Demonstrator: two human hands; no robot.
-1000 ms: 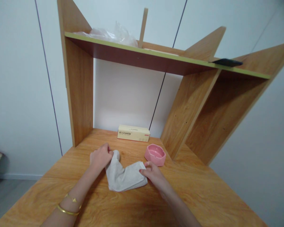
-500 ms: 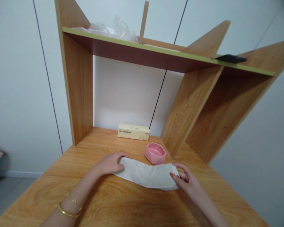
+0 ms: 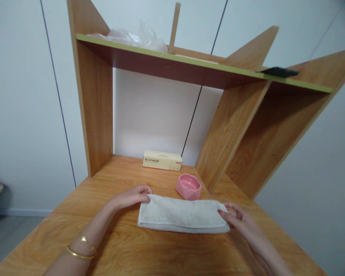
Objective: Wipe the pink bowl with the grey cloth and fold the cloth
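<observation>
A folded pale grey-white cloth (image 3: pixel 184 214) stretches between my two hands, low over the wooden desk. My left hand (image 3: pixel 135 196) pinches its upper left corner between thumb and fingers. At the other end, my right hand (image 3: pixel 238 218) grips the right edge, thumb on top and fingers behind. The cloth is spread fairly flat, with its folded layers showing along the near edge. Just behind it sits a pink faceted ashtray (image 3: pixel 189 186), its lower edge close to the cloth's far edge.
A cream cardboard box (image 3: pixel 162 160) with printed characters lies at the back of the desk (image 3: pixel 117 245). Wooden uprights (image 3: pixel 99 111) carry a shelf (image 3: pixel 166 55) overhead. On it are a clear plastic bag (image 3: pixel 135 38) and a dark flat object (image 3: pixel 279 72).
The cloth has been pulled wider and flatter, its sag gone. My right hand has moved right and slightly down; my left hand has shifted a little left.
</observation>
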